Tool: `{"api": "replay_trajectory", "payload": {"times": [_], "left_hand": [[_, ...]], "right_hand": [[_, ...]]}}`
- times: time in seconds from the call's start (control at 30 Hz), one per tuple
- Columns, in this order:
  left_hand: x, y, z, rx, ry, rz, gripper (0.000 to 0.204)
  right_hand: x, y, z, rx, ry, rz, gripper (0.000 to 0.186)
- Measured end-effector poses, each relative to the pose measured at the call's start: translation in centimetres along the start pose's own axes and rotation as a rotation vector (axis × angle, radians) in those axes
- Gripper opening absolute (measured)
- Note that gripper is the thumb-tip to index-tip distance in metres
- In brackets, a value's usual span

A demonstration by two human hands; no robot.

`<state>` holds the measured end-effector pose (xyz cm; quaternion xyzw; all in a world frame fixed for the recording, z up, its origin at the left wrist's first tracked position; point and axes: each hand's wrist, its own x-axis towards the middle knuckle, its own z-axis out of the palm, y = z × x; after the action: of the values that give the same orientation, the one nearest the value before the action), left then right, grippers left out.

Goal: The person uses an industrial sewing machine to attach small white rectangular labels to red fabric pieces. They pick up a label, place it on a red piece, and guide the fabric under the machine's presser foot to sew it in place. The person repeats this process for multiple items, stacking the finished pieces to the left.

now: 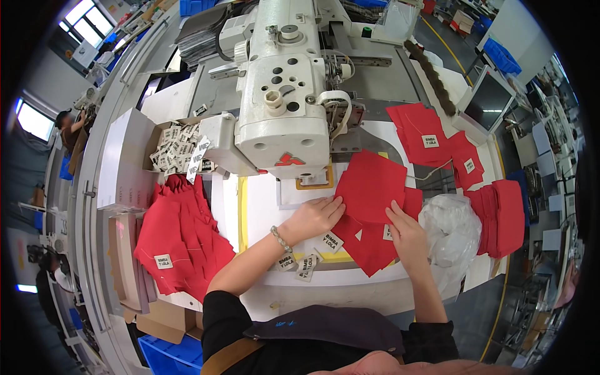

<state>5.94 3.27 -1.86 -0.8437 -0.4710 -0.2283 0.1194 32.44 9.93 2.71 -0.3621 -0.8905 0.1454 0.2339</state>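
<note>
A red fabric piece (373, 187) lies in front of the sewing machine head (284, 134), covering part of other red pieces (369, 255) below it. At its left edge, my left hand (315, 217) has its fingers closed on the cloth. My right hand (407, 232) grips its lower right edge, the thumb's hold partly hidden. Beneath the right fingers a white label (387, 232) shows in part. Several loose white labels with black print (305, 267) lie near my left wrist, one (332, 241) just below the left hand.
A box of labels (178, 147) stands left of the machine, above a heap of red pieces (181, 237). To the right are labelled red pieces (419, 131), a clear plastic bag (447, 228) and a red stack (500, 219). A monitor (490, 100) stands at far right.
</note>
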Motion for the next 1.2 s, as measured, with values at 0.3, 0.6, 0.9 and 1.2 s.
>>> {"api": "replay_trajectory", "payload": {"times": [0.3,0.6,0.9,1.2], "left_hand": [[-2.1,-1.4,-0.9,0.144,-0.071,-0.052,0.031],[-5.1,-2.6,-2.9,0.252,-0.071,-0.144,0.031],[-7.0,-2.8,-3.6,0.32,-0.071,-0.281,0.032],[-7.2,-2.9,-5.0,0.077,0.003,-0.496,0.032]], "right_hand": [[4.4,0.7,2.7,-0.135,-0.035,-0.278,0.034],[7.2,0.1,6.9,-0.082,-0.09,-0.382,0.036],[8.7,-1.4,8.4,-0.014,-0.148,-0.366,0.033],[8.2,-1.0,7.0,0.063,-0.186,-0.328,0.035]]}}
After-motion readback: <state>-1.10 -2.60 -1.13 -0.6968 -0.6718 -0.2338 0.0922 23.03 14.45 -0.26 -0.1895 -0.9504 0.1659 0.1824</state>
